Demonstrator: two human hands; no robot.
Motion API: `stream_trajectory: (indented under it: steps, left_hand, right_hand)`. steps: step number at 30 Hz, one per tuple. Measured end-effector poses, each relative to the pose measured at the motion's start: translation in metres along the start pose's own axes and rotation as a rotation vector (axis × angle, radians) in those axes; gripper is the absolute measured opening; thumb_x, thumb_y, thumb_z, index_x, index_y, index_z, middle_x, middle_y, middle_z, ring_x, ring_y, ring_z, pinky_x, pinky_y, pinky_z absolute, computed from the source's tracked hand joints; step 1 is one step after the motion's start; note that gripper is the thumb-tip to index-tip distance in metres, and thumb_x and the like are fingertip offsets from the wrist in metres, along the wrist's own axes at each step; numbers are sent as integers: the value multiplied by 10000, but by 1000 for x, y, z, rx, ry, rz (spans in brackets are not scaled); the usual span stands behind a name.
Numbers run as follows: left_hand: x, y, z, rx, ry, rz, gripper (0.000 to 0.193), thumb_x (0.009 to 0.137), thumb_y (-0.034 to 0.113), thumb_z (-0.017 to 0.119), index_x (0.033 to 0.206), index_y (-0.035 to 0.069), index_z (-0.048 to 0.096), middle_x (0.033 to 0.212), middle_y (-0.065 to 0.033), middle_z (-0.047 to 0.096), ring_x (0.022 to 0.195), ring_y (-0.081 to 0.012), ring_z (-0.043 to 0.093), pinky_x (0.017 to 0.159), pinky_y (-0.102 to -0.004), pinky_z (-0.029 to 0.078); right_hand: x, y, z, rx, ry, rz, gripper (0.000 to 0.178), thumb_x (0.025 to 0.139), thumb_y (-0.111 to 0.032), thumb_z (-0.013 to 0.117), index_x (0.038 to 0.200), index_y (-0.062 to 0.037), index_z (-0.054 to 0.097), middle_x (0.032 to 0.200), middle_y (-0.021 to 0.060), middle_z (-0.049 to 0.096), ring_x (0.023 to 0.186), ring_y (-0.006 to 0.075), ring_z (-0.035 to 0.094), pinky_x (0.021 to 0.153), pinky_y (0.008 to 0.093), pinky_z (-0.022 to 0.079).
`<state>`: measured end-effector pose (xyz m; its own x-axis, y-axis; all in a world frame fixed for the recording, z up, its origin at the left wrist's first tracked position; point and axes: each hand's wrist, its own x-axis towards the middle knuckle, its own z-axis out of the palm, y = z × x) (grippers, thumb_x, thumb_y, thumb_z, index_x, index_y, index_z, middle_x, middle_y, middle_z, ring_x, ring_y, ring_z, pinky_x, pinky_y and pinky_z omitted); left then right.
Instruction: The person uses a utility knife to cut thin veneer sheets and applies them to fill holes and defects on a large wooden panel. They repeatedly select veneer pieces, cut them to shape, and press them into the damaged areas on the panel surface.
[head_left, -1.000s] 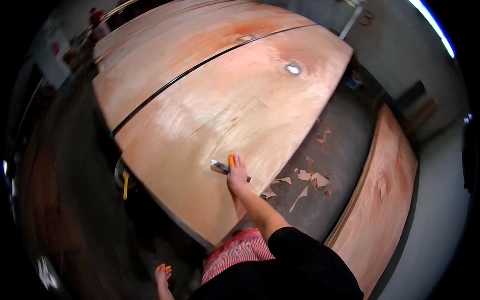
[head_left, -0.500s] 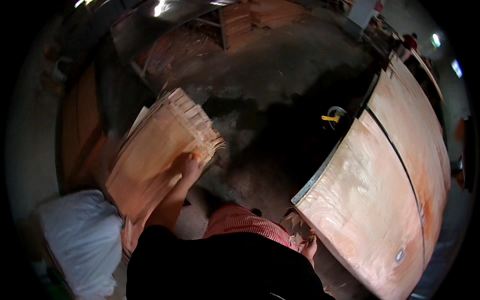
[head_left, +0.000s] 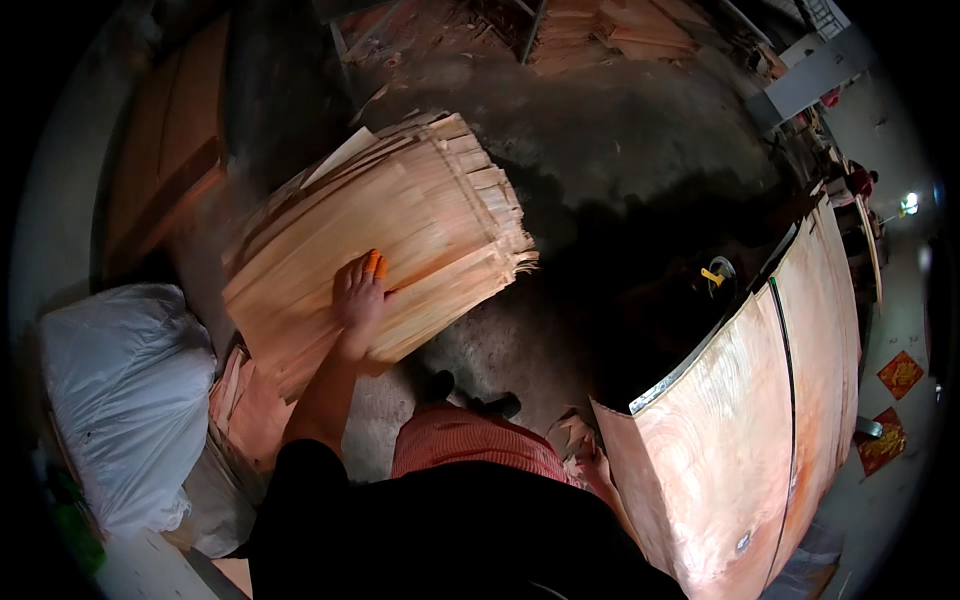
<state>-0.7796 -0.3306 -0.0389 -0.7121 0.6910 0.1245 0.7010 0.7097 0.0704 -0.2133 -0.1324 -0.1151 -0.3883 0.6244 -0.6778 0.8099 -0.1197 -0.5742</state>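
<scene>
My left hand [head_left: 362, 300] rests on the top sheet of a stack of thin wood veneer [head_left: 410, 220], its fingers stretched and two of them in orange finger covers. The stack's right ends are ragged and uneven. Low beside my right hip is my right hand [head_left: 594, 470], close to the near left edge of a large veneer-covered stack [head_left: 730, 420]. Its fingers are too small and shadowed to tell whether they hold anything. A dark line runs lengthwise over that right stack, between its sheets.
A white plastic-wrapped bundle [head_left: 130, 400] stands at the left, with torn veneer pieces [head_left: 250, 410] next to it. A round object with a yellow handle [head_left: 712, 276] is beyond the right stack's edge. More veneer [head_left: 640, 35] lies at the back.
My view has turned, so both stacks appear shifted. My left hand has moved from near the veneer stack's ragged end back toward its middle. My right hand has moved toward the right stack's near edge.
</scene>
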Motion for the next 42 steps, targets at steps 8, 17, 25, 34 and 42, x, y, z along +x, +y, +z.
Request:
stream_trajectory:
  steps: [8,17,25,34,42]
  left_hand:
    - [-3,-20,-16,-69,71,118,699,659,338,649,1216,33,359,1281,-139,295,1174,-287,292,955,-415,246]
    - [-4,-26,-31,-27,86,252,414,714,182,540,1087,14,477,1240,-144,357,1135,-295,353,936,-414,283]
    - [-13,-53,-13,-375,-9,-213,229,840,173,426,1009,59,530,817,-150,575,734,-326,549,607,-382,433]
    - [-2,-78,-72,-475,494,-315,224,874,168,415,960,2,538,643,-123,533,542,-199,488,523,-304,402]
    - [-7,-76,-81,-464,596,-417,178,869,154,436,879,0,524,622,-97,508,539,-156,451,498,-285,372]
  right_hand:
    - [16,-28,73,-289,-129,-58,322,843,-276,422,1112,-104,465,865,119,616,780,291,594,651,365,457]
    - [11,-33,70,-373,-132,-36,319,842,-272,401,1124,-142,475,908,70,607,795,247,587,694,378,445]
    - [14,-1,66,-169,-158,-26,265,850,-75,364,1083,-43,485,746,48,612,656,103,587,534,254,457]
    - [82,-43,33,-52,-137,-19,269,864,-188,392,1082,-56,480,770,99,610,658,169,591,554,296,450]
    - [144,-160,38,558,-278,-213,236,876,-136,410,1081,-40,474,822,84,584,595,129,562,555,215,443]
